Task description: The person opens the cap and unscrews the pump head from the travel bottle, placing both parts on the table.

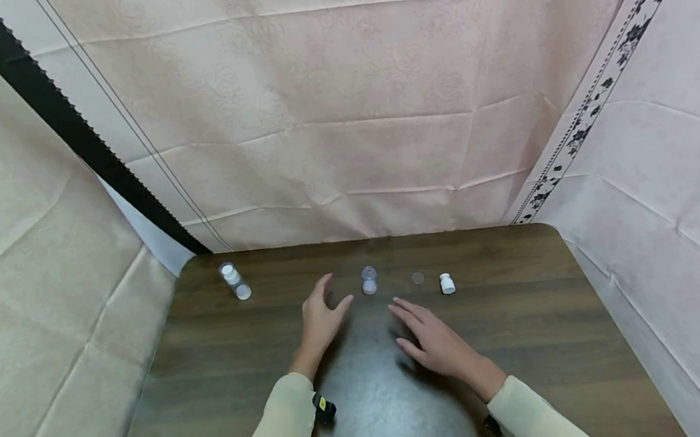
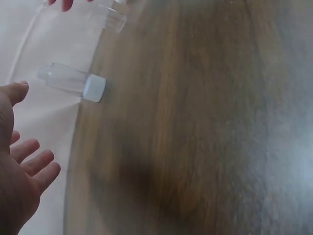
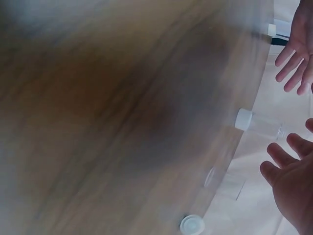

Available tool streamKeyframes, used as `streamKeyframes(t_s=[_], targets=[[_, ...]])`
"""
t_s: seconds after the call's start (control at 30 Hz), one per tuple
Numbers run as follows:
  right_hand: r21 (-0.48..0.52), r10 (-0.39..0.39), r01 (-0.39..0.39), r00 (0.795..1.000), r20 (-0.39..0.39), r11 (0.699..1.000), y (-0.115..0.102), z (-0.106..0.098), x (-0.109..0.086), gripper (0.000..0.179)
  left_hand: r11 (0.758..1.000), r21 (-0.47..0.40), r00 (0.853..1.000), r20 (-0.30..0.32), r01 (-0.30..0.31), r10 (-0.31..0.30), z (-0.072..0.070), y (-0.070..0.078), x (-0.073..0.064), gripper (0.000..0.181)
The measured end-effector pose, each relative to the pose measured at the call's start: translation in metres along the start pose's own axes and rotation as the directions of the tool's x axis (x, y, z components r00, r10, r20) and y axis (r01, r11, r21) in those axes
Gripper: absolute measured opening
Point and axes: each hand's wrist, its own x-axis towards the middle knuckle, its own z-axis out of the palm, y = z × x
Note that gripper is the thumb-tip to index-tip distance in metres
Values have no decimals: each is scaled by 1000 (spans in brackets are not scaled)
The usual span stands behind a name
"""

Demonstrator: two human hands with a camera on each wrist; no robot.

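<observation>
A clear bottle [image 1: 368,280] with a white cap [image 2: 94,88] stands upside down on its cap, between and beyond the two hands. My left hand [image 1: 323,320] hovers over the table to its left, thumb and fingers spread apart, holding nothing. To its right my right hand [image 1: 439,344] is held over the table with its fingers extended, touching nothing. A clear cylinder [image 3: 231,184] stands right of the bottle. Beyond it is a small white container [image 1: 447,284], whose exact kind I cannot tell. The left wrist view shows the left hand [image 2: 27,176] apart from the bottle.
At the far left of the brown wooden table [image 1: 212,381] is a clear container with white parts [image 1: 235,281]. Pale cloth [image 1: 338,125] hangs behind the table's back edge, with more at both sides.
</observation>
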Motion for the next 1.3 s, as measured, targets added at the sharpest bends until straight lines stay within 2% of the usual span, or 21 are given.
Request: streamKeyframes(t_s=[0.2,0.4,0.57,0.8,1.07,1.17,1.3], targets=[[59,-2,0,1000,18,998,-10,3,13,64,999,-9,999,-25,-38,38,-14,2,-10,66],[92,21,-28,997,74,995,-19,7,25,65,999,-10,998,-59,-33,32,-32,-2,-20,65],[108,11,-22,995,98,994,-23,13,33,66,999,7,993,-113,-38,39,-49,-14,-27,62],[116,-16,4,994,105,993,-32,22,43,65,999,50,975,-221,-16,26,-79,-36,-31,60],[137,-21,4,993,120,991,-42,32,53,65,997,63,937,-348,40,-15,-118,-65,-31,54],[140,-15,-3,992,126,990,-46,35,56,66,994,53,929,-363,91,-65,-131,-75,-29,54],[136,-18,0,991,130,991,-49,41,56,65,982,52,923,-353,182,-152,-147,-84,-24,58]])
